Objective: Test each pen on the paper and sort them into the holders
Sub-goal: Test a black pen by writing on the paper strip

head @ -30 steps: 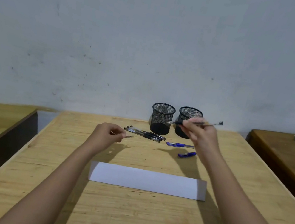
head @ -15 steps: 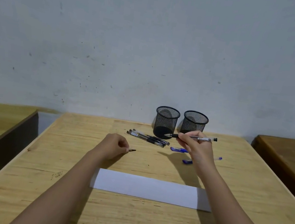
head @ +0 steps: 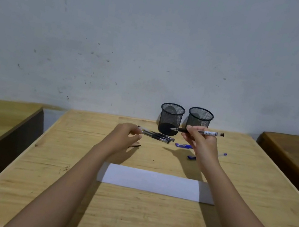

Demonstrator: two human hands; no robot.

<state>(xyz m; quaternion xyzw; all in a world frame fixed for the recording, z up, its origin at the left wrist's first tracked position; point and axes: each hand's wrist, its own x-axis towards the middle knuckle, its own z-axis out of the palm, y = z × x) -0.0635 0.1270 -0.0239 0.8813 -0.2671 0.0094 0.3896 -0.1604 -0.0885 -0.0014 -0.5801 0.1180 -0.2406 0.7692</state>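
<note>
Our left hand [head: 125, 135] has let go of the little dark cap [head: 135, 146]. The cap now lies on the tabletop [head: 145, 222] just beside that hand, whose fingers hang loose and hold nothing. Our right hand [head: 200, 145] pinches the open black pen [head: 208, 133] in the air, tip pointing left, in front of the left holder [head: 171, 117] and the right holder [head: 200, 117]. Other black pens [head: 157, 136] and a blue pen [head: 183, 145] lie near the holders. The white paper [head: 152, 183] lies closer to us.
</note>
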